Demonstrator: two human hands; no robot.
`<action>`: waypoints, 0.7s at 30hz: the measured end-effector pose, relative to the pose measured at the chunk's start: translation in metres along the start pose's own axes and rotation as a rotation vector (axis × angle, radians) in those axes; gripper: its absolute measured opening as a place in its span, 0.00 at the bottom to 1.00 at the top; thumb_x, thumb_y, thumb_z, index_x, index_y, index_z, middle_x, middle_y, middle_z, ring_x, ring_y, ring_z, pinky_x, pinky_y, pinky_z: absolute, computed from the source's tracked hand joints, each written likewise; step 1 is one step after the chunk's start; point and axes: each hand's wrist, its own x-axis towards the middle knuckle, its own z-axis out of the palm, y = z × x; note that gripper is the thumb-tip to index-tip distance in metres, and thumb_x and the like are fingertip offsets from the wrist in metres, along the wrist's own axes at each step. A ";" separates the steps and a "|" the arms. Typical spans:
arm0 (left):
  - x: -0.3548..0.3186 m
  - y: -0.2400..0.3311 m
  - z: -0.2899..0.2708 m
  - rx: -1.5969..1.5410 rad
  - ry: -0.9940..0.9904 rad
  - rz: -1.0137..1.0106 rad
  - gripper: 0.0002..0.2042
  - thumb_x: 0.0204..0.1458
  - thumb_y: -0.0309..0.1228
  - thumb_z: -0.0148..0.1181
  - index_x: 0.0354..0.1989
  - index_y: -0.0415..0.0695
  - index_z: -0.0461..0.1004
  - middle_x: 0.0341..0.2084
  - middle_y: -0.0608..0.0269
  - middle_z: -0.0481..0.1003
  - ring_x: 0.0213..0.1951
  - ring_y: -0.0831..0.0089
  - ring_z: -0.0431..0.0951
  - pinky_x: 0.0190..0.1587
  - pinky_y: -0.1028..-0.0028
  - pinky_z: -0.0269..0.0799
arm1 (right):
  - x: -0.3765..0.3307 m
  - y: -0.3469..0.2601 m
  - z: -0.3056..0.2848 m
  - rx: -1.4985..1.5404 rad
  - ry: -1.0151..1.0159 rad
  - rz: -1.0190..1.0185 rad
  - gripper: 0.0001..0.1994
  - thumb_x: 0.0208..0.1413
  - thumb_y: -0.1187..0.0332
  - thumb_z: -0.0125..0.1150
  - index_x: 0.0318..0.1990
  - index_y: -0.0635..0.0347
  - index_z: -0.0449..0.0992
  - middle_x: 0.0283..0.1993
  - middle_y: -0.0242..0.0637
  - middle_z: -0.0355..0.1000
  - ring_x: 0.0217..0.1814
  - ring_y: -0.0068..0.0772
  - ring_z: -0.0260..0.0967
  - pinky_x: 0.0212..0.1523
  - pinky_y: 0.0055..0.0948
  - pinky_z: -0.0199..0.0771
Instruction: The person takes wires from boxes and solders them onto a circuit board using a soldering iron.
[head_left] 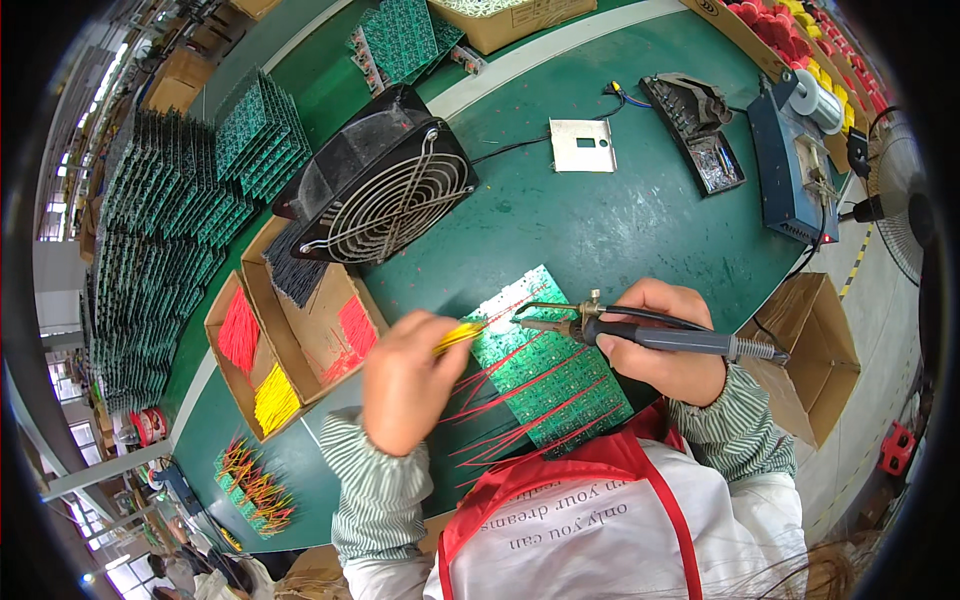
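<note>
Now, left hand [405,385] w/ yellow wire [459,336], right hand [665,340] w/ soldering iron [650,338], green board [550,370]

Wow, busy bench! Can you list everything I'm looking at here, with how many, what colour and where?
Circuit board: one, green, red wires soldered on, bench centre.
Yellow wire: one, held at the board's edge.
Soldering iron: one, dark handle, tip at the board.
Fan: one, black, wire grille, behind the board.
Cardboard trays: two, holding red, yellow and black wires, left.
Board stacks: many, green, far left.
Metal plate: one, grey, far bench.
Blue unit: one, right.
Left hand: pinches the yellow wire.
Right hand: grips the soldering iron.
</note>
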 end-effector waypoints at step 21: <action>0.014 -0.007 0.023 -0.086 -0.139 -0.029 0.05 0.47 0.28 0.62 0.30 0.39 0.77 0.25 0.55 0.74 0.28 0.58 0.75 0.31 0.65 0.69 | 0.005 -0.001 -0.007 -0.026 0.005 -0.005 0.10 0.42 0.69 0.67 0.29 0.65 0.75 0.23 0.33 0.73 0.24 0.18 0.69 0.26 0.21 0.69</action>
